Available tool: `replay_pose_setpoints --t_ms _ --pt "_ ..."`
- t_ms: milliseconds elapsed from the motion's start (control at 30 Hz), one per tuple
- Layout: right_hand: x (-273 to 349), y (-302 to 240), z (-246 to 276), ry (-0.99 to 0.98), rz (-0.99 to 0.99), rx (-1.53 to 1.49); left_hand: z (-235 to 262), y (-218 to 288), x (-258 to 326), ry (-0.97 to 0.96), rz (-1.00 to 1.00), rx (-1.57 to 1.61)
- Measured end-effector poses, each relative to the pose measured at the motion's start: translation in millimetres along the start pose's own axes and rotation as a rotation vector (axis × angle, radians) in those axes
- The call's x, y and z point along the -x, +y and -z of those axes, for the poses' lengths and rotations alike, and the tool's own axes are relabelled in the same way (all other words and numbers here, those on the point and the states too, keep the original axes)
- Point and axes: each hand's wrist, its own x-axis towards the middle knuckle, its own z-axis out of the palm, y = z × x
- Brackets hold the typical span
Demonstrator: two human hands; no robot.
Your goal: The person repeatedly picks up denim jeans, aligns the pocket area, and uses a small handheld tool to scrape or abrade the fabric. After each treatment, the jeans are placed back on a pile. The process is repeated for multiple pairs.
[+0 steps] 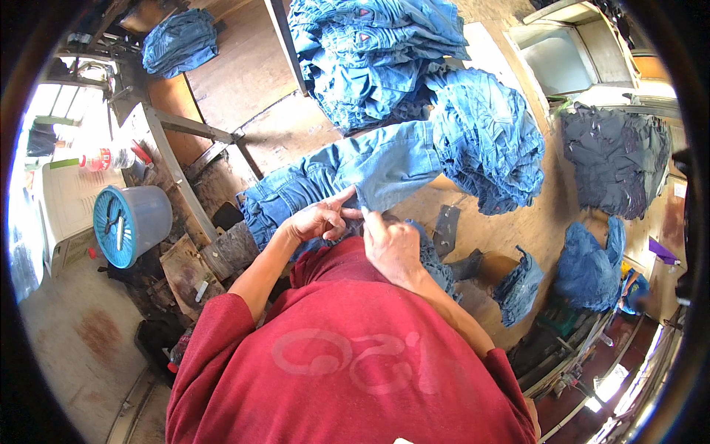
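Note:
A pair of blue denim trousers lies stretched across the bench in front of me, one leg end toward my hands. My left hand is at its near edge, with two fingers stretched apart against the cloth and the others curled. Close beside it, my right hand is closed, thumb and forefinger pinching the edge of the denim. The far end of the trousers meets a crumpled denim heap on the right. More denim hangs below my right hand, partly hidden by it.
A tall stack of folded denim stands behind. Another small denim pile lies far left. To the right are dark garments and a blue plastic bag. A blue-lidded bucket stands left, beside a wooden frame.

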Motion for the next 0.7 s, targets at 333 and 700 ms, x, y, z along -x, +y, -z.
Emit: replay_pose_setpoints --t_ms 333,700 --pt "-23.2 37.3 10.1 0.037 -0.197 -0.431 -18.8 7.9 8.4 0.097 0.0 -0.275" --pt "-47.5 57.8 7.9 -0.036 -0.126 -0.231 -7.4 5.1 3.0 0.059 0.001 -0.108"
